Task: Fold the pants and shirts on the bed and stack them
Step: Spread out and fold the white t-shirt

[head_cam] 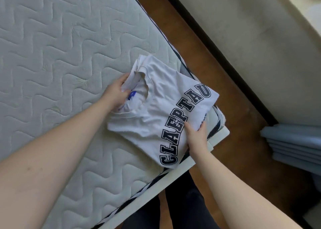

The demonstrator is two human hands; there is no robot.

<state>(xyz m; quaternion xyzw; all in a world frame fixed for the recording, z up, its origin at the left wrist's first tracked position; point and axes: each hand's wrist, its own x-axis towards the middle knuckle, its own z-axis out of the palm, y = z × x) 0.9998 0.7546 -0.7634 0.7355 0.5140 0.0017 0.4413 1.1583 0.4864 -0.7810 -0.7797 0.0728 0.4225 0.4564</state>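
Head view looks straight down at the corner of a bare mattress [52,55] with a wavy quilted top, and there's a folded white shirt [161,110] sitting right at that corner, close to the edge of the bed. The shirt has big dark block letters running across it, reading something like "CLAEPTAU", and the neck opening faces the left hand side with a little blue tag [131,95] showing inside the collar. The left hand [115,94] has its grip on the collar, fingers curled round the fabric at the neck hole and bunching it a bit. The right hand [197,135] is on the opposite side, pinching the edge of the shirt just past the lettering, thumb on top and fingers tucked under the fold, so both hands are holding the same shirt at once. It looks like there's more than one layer of white fabric under the top fold, can't tell if that's the same shirt or another one. The mattress edge has dark and white striped piping, and a pale bed frame [173,178] runs along below it. Beyond the bed there's brown wood floor [234,107], a cream coloured rug or mat [243,29] further out, and a stack of folded light blue fabric [293,142] off to the right, well apart from the shirt. Dark trouser legs [182,202] are visible at the bottom by the bed.
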